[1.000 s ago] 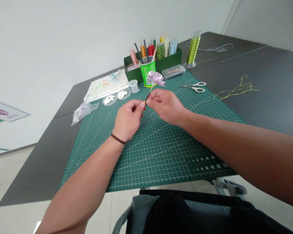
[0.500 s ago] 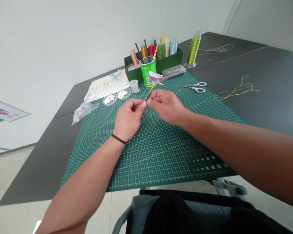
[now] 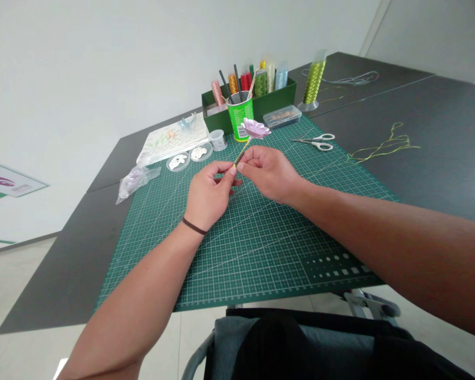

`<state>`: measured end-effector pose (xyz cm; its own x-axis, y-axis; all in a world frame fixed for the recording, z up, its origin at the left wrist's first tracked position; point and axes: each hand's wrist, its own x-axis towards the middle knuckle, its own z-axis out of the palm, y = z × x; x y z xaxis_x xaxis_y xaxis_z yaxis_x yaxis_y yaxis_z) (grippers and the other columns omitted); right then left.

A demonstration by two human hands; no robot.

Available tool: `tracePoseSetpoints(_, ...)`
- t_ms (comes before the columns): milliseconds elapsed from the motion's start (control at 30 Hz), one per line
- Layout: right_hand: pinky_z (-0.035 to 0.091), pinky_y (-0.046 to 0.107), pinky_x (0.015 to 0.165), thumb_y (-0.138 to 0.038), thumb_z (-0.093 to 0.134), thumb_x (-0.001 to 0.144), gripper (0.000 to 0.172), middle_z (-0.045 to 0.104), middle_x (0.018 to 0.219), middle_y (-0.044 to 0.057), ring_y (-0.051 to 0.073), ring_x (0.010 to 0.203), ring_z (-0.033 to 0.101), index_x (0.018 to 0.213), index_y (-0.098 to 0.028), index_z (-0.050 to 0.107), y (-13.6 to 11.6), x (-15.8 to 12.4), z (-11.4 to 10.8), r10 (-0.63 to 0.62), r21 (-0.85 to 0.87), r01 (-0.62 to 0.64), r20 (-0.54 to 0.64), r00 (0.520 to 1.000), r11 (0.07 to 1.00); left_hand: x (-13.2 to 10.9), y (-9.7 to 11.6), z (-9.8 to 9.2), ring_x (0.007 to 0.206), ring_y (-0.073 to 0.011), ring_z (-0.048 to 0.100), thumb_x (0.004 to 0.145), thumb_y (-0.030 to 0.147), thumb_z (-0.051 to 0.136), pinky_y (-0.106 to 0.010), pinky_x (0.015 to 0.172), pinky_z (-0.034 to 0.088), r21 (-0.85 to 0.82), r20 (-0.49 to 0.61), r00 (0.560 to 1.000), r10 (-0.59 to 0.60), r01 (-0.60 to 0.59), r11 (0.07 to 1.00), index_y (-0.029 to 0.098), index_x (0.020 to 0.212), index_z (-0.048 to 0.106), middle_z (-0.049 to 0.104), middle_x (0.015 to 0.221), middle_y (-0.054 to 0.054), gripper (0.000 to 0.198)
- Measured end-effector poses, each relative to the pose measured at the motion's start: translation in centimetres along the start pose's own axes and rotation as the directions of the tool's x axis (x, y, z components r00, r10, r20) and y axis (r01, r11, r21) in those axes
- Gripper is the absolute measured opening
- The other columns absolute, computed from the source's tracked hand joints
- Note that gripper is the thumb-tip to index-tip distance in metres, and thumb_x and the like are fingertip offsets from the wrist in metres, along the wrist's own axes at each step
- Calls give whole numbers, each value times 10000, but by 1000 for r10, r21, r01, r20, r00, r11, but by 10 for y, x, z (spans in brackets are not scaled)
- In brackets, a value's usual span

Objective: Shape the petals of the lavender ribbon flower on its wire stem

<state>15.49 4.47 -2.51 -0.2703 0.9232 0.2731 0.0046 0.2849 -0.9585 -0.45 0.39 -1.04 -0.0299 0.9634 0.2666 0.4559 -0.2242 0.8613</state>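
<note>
Lilac ribbon flower (image 3: 255, 127) on a thin stem (image 3: 241, 153) tilts up over the green cutting mat (image 3: 261, 253), just before a green can (image 3: 240, 119). Left hand (image 3: 209, 203): loosely curled fingers (image 3: 225, 168) sit at the stem's foot, touching or just beside it, cannot tell. Right hand (image 3: 269, 174): fingers (image 3: 243, 166) pinch the stem. Scissors (image 3: 316, 141) lie farther right on the mat.

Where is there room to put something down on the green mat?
There's room on the green mat to the right of the right hand, below the scissors, and below the left hand. It's crowded at the far edge, around the green cup and little round dishes.
</note>
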Motion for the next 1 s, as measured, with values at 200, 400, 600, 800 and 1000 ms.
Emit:
tracePoseSetpoints(200, 289, 256, 498, -152, 736, 917, 203, 557, 639, -42, 105, 559, 406, 817, -216, 572, 1, 0, 0, -19, 16, 19, 17, 1000, 1000, 2, -3, -1, 572, -103, 581, 983, 364, 734, -225, 522, 436, -3, 26, 999, 27, -26, 1000, 208, 961, 734, 763, 799, -20, 157)
tracePoseSetpoints(400, 246, 260, 480, -188, 730, 927, 212, 472, 586, -72, 95, 527, 326, 805, -221, 559, 1, -1, -2, -35, -7, 35, 23, 999, 999, 2, -7, -1, 540, -116, 483, 1034, 376, 633, -260, 514, 361, -8, 31, 999, -17, 17, 1000, 214, 806, 686, 639, 656, 4, 284)
tracePoseSetpoints(600, 254, 263, 493, -130, 682, 924, 200, 497, 606, -61, 98, 550, 351, 785, -212, 563, -3, 0, -2, -53, -30, 53, 18, 998, 998, 2, -6, 0, 601, -122, 526, 1007, 304, 660, -256, 549, 392, 2, 25, 1000, 6, -6, 1000, 209, 863, 698, 662, 703, 4, 177)
tracePoseSetpoints(800, 289, 270, 518, -127, 709, 917, 208, 504, 623, -57, 103, 564, 368, 793, -210, 564, -2, 0, -3, -39, -18, 39, 36, 999, 999, 1, -3, -1, 668, -134, 603, 1004, 335, 691, -261, 633, 480, 44, 16, 999, 32, -33, 998, 211, 874, 691, 693, 725, 3, 180)
tracePoseSetpoints(1000, 262, 266, 501, -139, 696, 929, 204, 473, 605, -69, 97, 541, 332, 796, -214, 561, -2, -1, -2, -50, -13, 50, 33, 998, 999, 1, -2, 0, 612, -116, 587, 997, 293, 698, -249, 603, 490, -4, 25, 1000, 11, -11, 1000, 203, 914, 690, 709, 745, 3, 123)
